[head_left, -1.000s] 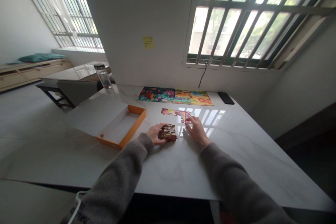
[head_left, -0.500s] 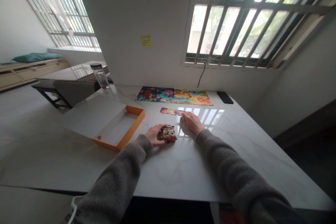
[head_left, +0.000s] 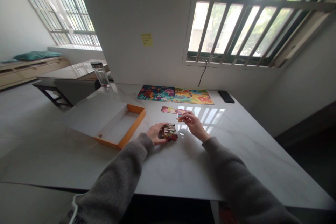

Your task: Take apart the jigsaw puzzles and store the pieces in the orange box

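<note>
Two hands, head view: puzzle stack [head_left: 170, 132] is held on the table [head_left: 170, 171] by the left hand [head_left: 156, 134], one piece [head_left: 180, 119] pinched by the right hand [head_left: 194, 126] near the pink strip [head_left: 168, 110]. Stack could get toppled if the grip's loosened.

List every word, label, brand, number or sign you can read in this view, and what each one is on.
None can be read.
Yellow sticky note: several lines of writing, too small and blurred to read.
Left sleeve: dark marks near its lower end look like lettering, too unclear to read.
Jigsaw pieces: any print is too small to tell.
Smartphone and orange box: no lettering can be made out.
</note>
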The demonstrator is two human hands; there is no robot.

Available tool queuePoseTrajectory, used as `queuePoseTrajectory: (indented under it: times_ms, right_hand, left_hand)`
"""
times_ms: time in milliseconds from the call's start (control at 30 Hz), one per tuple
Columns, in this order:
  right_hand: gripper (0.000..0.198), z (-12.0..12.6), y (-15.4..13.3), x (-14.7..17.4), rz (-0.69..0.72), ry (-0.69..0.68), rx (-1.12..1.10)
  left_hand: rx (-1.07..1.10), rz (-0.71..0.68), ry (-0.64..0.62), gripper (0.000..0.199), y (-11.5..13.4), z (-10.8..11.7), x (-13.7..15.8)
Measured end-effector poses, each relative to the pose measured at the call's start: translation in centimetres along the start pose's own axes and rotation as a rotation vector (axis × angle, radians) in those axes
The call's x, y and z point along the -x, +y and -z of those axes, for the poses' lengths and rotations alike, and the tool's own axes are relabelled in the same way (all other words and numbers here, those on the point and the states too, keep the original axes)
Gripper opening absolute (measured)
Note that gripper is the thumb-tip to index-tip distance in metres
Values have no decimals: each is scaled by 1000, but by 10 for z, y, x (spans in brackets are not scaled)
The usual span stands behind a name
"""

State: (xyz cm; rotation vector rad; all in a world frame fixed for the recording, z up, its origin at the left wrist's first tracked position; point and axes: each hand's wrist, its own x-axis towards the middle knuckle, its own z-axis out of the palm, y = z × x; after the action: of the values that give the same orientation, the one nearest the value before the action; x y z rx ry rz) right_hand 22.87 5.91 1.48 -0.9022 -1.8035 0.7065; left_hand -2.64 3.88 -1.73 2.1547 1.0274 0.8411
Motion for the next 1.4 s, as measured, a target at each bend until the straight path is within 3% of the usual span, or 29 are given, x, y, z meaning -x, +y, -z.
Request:
queuePoseTrajectory:
  times_ms: [133, 233, 400, 533, 633, 733, 1100, 1167, 1233, 1333, 1400]
  right_hand:
    - [28, -8, -46, 26, 16, -142, -111]
    - [40, -17, -61, 41, 26, -262, -143]
    - [30, -37, -51, 54, 52, -160, -36]
    - [35, -47, -42, 60, 80, -52, 123]
    - [15, -49, -40, 61, 142, 4, 251]
    - [4, -49, -38, 60, 187, 8, 321]
    - [7, -54, -32, 60, 123, -100, 244]
    - [7, -49, -31, 57, 144, -94, 272]
    - [10, -35, -24, 50, 151, -1, 319]
    - [16, 2, 0, 36, 110, 190, 452]
    - [17, 28, 21, 28, 67, 189, 592]
  left_hand:
    - [-44, -13, -4, 74, 6, 3, 1]
    - [-46, -25, -1, 76, 5, 3, 2]
    - [-20, -10, 9, 84, -2, 2, 0]
    - [25, -28, -6, 79, 0, 4, 0]
    - [63, -35, -11, 75, 1, 4, 0]
    - [58, -43, -17, 75, -2, 3, -1]
    - [-123, -35, -33, 94, -5, 1, 3]
    - [-179, -12, 12, 84, 1, -3, 2]
    - [-217, 7, 54, 73, 7, -7, 1]
    - [-196, -1, 51, 70, 14, -11, 0]
    - [-154, -30, 14, 70, 18, -12, -1]
